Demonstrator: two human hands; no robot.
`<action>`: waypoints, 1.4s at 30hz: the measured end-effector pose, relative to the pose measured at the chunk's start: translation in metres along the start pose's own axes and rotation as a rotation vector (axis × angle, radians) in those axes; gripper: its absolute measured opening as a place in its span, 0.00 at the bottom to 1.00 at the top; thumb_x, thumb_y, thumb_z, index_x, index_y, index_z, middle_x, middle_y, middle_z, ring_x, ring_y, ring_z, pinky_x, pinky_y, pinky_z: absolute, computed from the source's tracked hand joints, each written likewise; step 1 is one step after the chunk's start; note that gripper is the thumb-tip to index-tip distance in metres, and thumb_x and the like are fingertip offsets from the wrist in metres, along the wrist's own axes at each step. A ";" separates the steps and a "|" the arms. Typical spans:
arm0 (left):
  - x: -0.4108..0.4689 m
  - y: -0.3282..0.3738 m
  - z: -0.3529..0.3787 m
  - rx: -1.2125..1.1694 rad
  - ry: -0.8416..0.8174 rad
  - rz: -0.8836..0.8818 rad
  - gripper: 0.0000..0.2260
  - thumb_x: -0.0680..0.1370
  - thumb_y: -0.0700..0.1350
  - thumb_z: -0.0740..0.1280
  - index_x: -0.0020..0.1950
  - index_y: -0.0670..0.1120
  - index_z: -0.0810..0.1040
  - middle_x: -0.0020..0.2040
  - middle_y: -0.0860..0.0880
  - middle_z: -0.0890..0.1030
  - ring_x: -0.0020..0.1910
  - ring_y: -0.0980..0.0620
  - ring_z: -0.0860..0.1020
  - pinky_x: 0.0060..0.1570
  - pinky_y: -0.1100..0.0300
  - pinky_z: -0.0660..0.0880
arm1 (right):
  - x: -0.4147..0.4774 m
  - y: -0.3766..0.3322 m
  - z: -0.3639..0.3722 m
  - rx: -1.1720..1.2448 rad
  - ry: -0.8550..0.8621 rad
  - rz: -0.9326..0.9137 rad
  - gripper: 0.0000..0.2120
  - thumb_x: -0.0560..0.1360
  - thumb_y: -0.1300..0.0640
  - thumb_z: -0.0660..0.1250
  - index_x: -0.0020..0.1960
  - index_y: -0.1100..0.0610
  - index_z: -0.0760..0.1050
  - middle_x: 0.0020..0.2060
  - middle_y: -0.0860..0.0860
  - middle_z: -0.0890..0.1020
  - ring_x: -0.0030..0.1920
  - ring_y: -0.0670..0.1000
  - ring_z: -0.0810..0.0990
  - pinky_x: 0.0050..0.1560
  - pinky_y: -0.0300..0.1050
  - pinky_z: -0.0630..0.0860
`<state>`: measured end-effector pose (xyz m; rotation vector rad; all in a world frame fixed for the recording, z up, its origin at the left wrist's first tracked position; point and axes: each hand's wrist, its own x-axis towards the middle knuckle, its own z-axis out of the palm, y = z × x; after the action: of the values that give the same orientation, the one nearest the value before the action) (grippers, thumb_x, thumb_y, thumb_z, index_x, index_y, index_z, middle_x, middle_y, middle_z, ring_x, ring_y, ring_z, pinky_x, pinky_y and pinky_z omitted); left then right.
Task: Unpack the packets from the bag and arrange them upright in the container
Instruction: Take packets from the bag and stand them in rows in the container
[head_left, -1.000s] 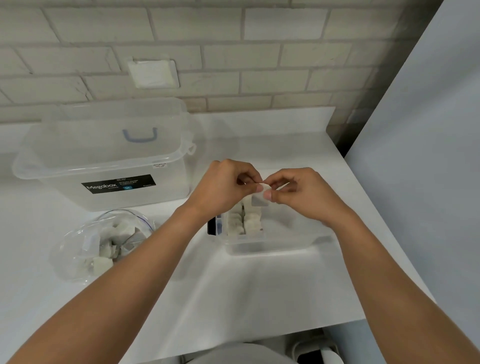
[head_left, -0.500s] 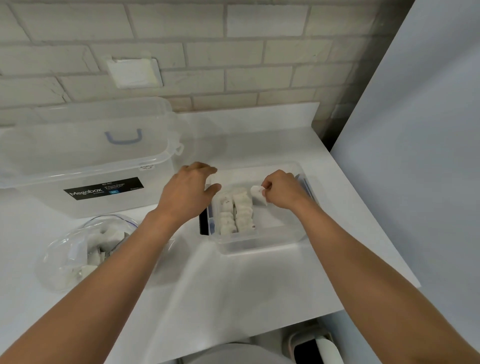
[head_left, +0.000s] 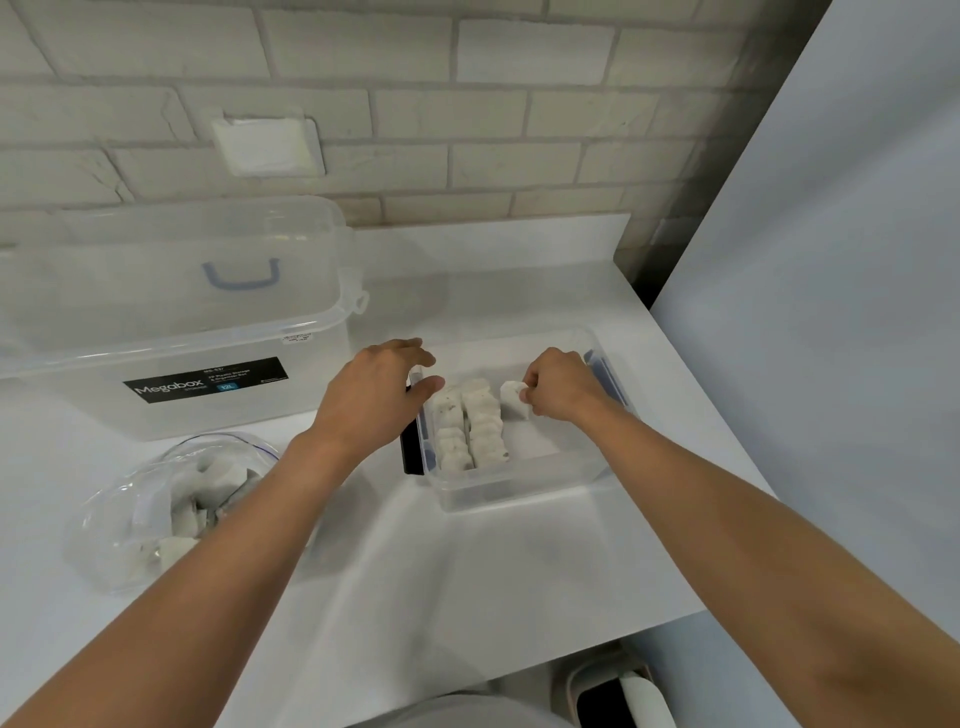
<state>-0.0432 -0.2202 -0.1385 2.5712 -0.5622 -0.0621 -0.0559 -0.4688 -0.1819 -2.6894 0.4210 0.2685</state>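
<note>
Right hand (head_left: 558, 387) lowered into container (head_left: 519, 488), fingers pinching packet (head_left: 513, 399), left hand (head_left: 374, 400) parted, fingers loosely apart

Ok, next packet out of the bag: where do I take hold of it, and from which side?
Go in with the free left hand from the far side of the bag, where its blue zip mouth seems to gape toward the big box. The packets lie jumbled, so pinch the nearest one by a thin edge with the fingers, not across its faces.

Right hand (head_left: 558, 389) — packet (head_left: 513, 400) pinched — over container (head_left: 519, 483)
</note>
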 end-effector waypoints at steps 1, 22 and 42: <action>0.000 -0.001 0.000 -0.005 0.005 0.002 0.14 0.80 0.55 0.68 0.64 0.52 0.81 0.74 0.54 0.73 0.59 0.45 0.80 0.62 0.49 0.75 | 0.001 -0.001 -0.001 0.008 -0.003 0.006 0.07 0.76 0.56 0.73 0.46 0.60 0.85 0.42 0.57 0.86 0.47 0.56 0.85 0.51 0.50 0.82; -0.064 -0.024 -0.037 -0.222 0.217 0.058 0.10 0.79 0.50 0.71 0.60 0.53 0.83 0.56 0.56 0.82 0.53 0.56 0.80 0.53 0.60 0.76 | -0.122 -0.048 -0.050 0.355 0.260 -0.091 0.07 0.75 0.47 0.74 0.52 0.45 0.83 0.43 0.38 0.84 0.44 0.36 0.81 0.42 0.25 0.71; -0.165 -0.187 -0.060 0.157 -0.204 -0.159 0.06 0.76 0.49 0.69 0.49 0.55 0.85 0.49 0.54 0.83 0.47 0.47 0.81 0.43 0.54 0.77 | -0.136 -0.243 0.133 -0.355 -0.109 -0.539 0.12 0.74 0.60 0.66 0.55 0.51 0.80 0.52 0.51 0.81 0.52 0.57 0.78 0.40 0.48 0.76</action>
<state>-0.1137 0.0217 -0.1871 2.7782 -0.4492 -0.3508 -0.1196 -0.1666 -0.1804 -2.9781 -0.4241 0.3502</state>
